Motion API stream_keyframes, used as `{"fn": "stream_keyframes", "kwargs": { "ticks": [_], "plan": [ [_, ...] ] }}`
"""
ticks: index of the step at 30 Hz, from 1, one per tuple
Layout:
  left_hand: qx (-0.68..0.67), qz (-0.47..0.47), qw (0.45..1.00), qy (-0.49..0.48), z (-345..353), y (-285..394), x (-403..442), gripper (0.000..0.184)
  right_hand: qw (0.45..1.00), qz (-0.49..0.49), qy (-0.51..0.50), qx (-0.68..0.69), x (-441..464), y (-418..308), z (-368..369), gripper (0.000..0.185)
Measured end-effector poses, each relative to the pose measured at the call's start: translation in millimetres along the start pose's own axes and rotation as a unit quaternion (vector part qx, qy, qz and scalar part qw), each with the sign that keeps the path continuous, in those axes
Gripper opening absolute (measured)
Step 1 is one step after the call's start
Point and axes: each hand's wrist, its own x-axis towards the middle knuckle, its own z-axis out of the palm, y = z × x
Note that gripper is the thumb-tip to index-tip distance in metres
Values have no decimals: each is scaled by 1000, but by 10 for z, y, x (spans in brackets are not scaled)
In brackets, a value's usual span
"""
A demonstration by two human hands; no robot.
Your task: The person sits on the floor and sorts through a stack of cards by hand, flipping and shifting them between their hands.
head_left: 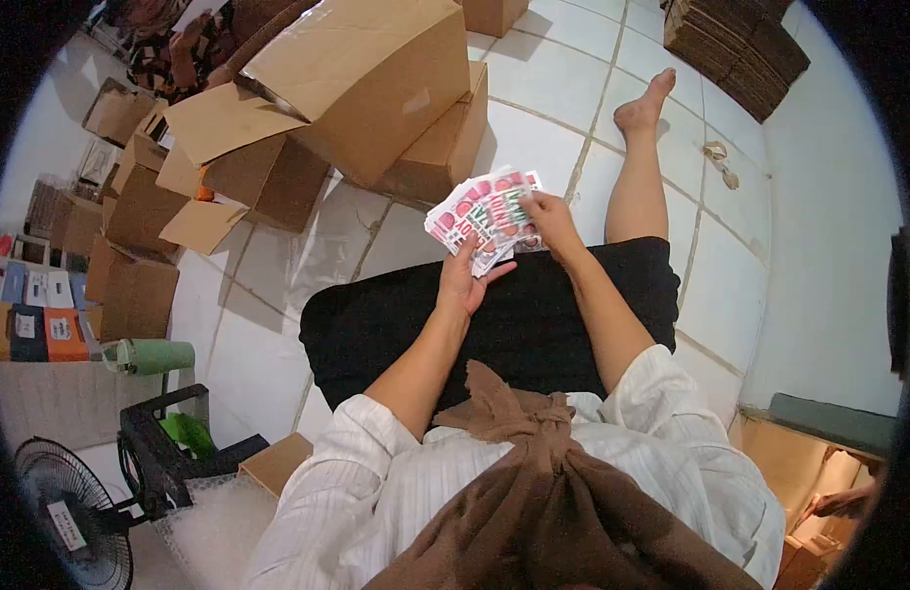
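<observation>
A fanned bunch of white printed cards (467, 218) with red and pink pictures and green and red lettering is in front of me, above my black-clothed lap (396, 334). My left hand (461, 283) holds the bunch from below, its thumb over the front and some fingers stretched out beneath. At the right side, my right hand (553, 222) pinches the edge of one printed card (512, 208) overlapping the others. Whether these are cards, stickers or small packets is too small to tell.
Large cardboard boxes (376, 88) stand ahead and to the left on the white tiled floor (534, 138). A black fan (69, 521), a green roll (152, 356) and bubble wrap (219, 531) are at my left. Flattened cardboard (735, 54) is stacked far right. Another person (184, 49) sits at top left.
</observation>
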Motion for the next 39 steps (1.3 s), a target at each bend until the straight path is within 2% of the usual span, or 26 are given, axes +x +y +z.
{"fn": "stream_keyframes", "kwargs": {
  "ticks": [1,2,4,5,8,9,10,12,13,14,16,18,20,21,24,26,28,29,31,32,34,35,37,38,39],
  "plan": [
    [11,18,999,24,-17,-19,18,38,996,-18,58,-62,21,16,-74,24],
    [11,19,999,24,-41,-24,35,38,996,-18,57,-62,32,40,-123,24],
    [-24,34,999,29,-69,-20,62,37,989,-6,138,-56,127,312,-211,26],
    [-12,34,999,41,-55,-14,55,36,980,19,158,-119,193,483,-230,30],
    [4,50,998,36,-64,-31,70,33,983,69,121,-116,142,525,-184,28],
    [2,51,998,36,-64,-40,70,33,959,35,167,-227,-7,292,-158,33],
    [22,53,998,39,-64,-48,66,33,959,34,165,-228,-45,181,-136,33],
    [41,57,996,46,-80,-48,55,32,894,-206,292,-268,-74,38,-61,36],
    [60,57,996,44,-82,-55,57,32,938,-197,231,-167,-52,-40,-16,33],
    [79,55,994,42,-81,-63,62,32,938,-198,230,-167,-73,-98,27,33],
    [81,63,994,36,-75,-76,64,33,993,-103,18,-50,-201,-237,103,30],
    [104,61,992,27,-61,-59,50,34,996,-80,-7,-33,-317,-351,127,27],
    [106,57,992,35,-33,-52,31,34,998,8,-61,26,-360,-431,127,24],
    [106,53,992,43,-25,-54,28,33,995,-39,-55,68,-331,-390,153,22],
    [89,60,993,47,-16,-45,30,33,995,-17,-58,83,-253,-274,100,23],
    [87,60,993,51,-31,-45,39,32,997,-15,-63,50,-162,-115,63,24],
    [86,58,993,53,-56,-56,48,32,990,-118,-41,-65,-125,-61,58,23],
    [99,81,990,64,-58,-79,58,32,990,-116,-40,-63,-111,-20,15,23],
    [92,134,983,90,-32,-87,42,33,991,-67,100,-59,-128,-88,-60,22],
    [92,133,983,90,-47,-82,31,33,991,-66,100,-58,-109,-90,-126,22],
    [41,178,969,168,-113,-53,20,31,990,18,126,57,12,45,-381,20],
    [19,176,960,216,-123,-53,-18,28,990,17,128,57,54,154,-440,20],
    [14,168,957,238,-137,-55,-41,26,990,83,105,34,138,408,-481,22],
    [9,161,951,263,-147,-56,-47,24,990,83,105,34,156,458,-462,22],
    [27,169,949,265,-126,-63,-64,25,989,88,112,-26,142,451,-389,22]
  ]
}}
